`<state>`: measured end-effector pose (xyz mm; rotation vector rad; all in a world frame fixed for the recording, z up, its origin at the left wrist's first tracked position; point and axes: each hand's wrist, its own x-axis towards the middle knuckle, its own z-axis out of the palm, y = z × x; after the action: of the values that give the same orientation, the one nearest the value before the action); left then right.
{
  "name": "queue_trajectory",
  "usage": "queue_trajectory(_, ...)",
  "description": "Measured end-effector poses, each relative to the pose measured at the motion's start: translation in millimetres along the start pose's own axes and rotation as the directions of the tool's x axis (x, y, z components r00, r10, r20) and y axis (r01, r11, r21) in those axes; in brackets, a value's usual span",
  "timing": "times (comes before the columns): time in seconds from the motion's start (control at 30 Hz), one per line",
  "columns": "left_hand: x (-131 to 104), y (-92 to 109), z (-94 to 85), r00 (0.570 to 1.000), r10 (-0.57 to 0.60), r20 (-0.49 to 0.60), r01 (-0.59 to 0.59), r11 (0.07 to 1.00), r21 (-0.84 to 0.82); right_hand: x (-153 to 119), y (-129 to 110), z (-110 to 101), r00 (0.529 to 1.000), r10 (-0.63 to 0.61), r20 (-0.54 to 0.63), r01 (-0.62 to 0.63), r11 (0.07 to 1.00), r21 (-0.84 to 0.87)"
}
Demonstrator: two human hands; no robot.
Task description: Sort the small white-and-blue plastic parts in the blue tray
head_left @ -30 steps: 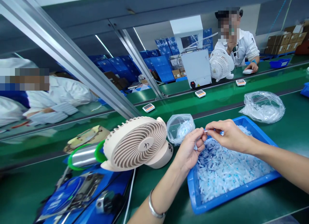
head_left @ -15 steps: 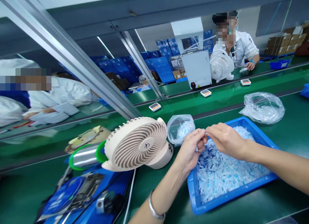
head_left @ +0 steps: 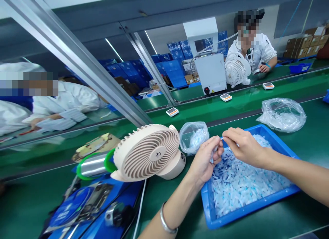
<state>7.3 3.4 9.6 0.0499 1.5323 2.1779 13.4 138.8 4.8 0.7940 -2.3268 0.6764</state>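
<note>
My left hand [head_left: 208, 156], a silver bangle on its wrist, is closed in a pinch above the left rim of a blue tray [head_left: 207, 211]. Between its fingertips and those of my right hand [head_left: 243, 143] is a small white-and-blue plastic piece [head_left: 222, 138]. My right hand is pinched too, over the tray's back part. Something pale also shows in the curl of my left fingers, too small to make out. A thick layer of similar small plastic pieces [head_left: 246, 187] lies in the tray. Behind my left hand sits a clear plastic bag [head_left: 183, 138] with more pieces.
A beige fan [head_left: 151, 155] stands left of the tray, near a metal roll with green rims [head_left: 94, 164] and blue equipment. Another clear bag [head_left: 282, 115] lies at back right. Small white devices [head_left: 172, 111] sit on the green conveyor [head_left: 197, 107]. Two co-workers are beyond it.
My fingertips have drawn slightly apart, and the small piece now shows between them. The white devices have moved right along the conveyor. The co-worker at back right has lowered a hand from the head.
</note>
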Motion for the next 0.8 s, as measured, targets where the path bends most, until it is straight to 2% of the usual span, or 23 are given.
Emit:
queue_trajectory(0.27,1.8,1.7,-3.9,0.998,-0.039,0.046,0.042,0.996,-0.079,3.6,0.1,-7.4,0.997,0.077,-0.004,-0.075,0.973,0.219)
queue_trajectory(0.63,1.2,2.8,-3.9,0.996,-0.042,0.077,0.050,0.993,-0.108,5.5,-0.6,-9.3,0.992,0.117,0.054,-0.128,0.952,0.278)
queue_trajectory(0.8,0.8,3.2,-4.4,0.994,-0.051,0.095,0.062,0.991,-0.117,6.6,-1.3,-9.9,0.982,0.175,0.063,-0.186,0.911,0.368)
